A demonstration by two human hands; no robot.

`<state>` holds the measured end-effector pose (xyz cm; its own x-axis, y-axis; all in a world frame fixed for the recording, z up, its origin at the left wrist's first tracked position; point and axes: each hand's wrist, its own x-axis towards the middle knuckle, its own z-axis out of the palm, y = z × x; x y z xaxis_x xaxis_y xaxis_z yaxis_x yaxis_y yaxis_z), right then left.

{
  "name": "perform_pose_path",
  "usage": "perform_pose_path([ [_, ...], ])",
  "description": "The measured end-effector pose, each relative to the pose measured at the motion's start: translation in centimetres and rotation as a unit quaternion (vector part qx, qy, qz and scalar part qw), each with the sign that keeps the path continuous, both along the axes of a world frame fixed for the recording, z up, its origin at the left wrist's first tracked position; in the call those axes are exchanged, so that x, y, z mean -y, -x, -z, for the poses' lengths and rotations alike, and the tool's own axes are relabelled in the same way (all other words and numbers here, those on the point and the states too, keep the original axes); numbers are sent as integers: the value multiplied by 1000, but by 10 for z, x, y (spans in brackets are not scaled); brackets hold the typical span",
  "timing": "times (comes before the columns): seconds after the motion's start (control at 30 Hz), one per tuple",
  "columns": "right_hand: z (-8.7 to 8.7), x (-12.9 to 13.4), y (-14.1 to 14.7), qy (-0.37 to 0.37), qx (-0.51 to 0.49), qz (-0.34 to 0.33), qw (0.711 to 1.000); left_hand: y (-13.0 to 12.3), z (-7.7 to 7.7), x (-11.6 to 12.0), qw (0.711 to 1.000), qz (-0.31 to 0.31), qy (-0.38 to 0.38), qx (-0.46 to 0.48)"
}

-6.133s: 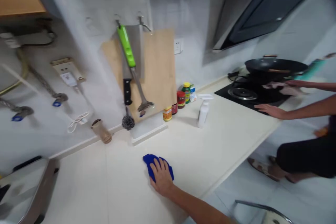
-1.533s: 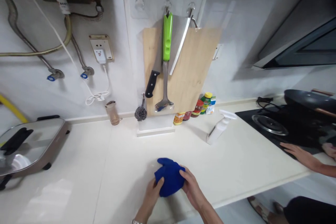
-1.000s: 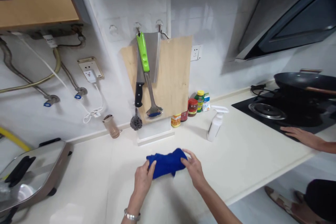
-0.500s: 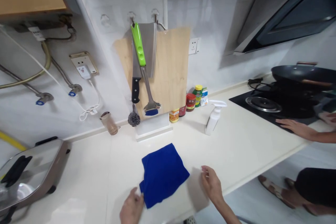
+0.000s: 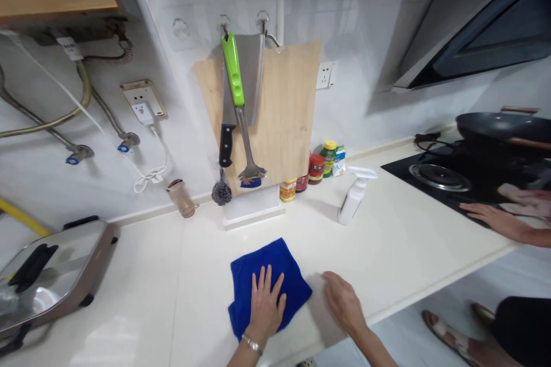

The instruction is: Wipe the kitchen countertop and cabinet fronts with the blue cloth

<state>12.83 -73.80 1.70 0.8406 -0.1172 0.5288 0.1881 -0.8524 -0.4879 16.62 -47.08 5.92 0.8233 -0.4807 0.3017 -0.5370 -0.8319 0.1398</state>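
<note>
Your blue cloth [image 5: 293,287] lies spread on the pale counter [image 5: 400,241], directly beneath your left hand [image 5: 266,308], which makes that hand the nearer one; your right hand [image 5: 345,305] is apart from it, just beside its right corner. The cloth is roughly square with no clear long axis, one corner aimed away from you and another toward your right hand. Your left grip is palm down on the fabric, fingers fanned apart and pointing away from you, thumb out to the right, pinching nothing; a silvery band [image 5: 252,345] circles that wrist. Your right grip keeps its fingers together and gently bent, angled inward toward the cloth; its palm side is hidden, so you cannot tell whether it holds anything or touches the counter
</note>
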Motion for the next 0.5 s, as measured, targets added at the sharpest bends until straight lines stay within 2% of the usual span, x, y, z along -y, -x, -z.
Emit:
perform_pose_path([
  [0.1, 28, 61, 19, 14, 2, 36, 999, 31, 9, -24, 999, 17, -49, 13],
  [0.2, 43, 92, 30, 25, 5, 52, 998, 48, 15, -42, 997, -2, -73, 33],
  [0.27, 43, 95, 29, 34, -4, 77, 996, 45, 15, -43, 996, 3, -85, 30],
  [0.33, 38, 89, 24, 49, -30, 145, 988, 32, 11, -34, 995, 29, -92, 6],
  [0.4, 33, 81, 18, 66, -65, 210, 973, 15, 5, -16, 995, 41, -83, -24],
  [0.5, 28, 72, 15, 72, -94, 231, 966, -11, -3, 17, 997, 22, -55, -56],
])
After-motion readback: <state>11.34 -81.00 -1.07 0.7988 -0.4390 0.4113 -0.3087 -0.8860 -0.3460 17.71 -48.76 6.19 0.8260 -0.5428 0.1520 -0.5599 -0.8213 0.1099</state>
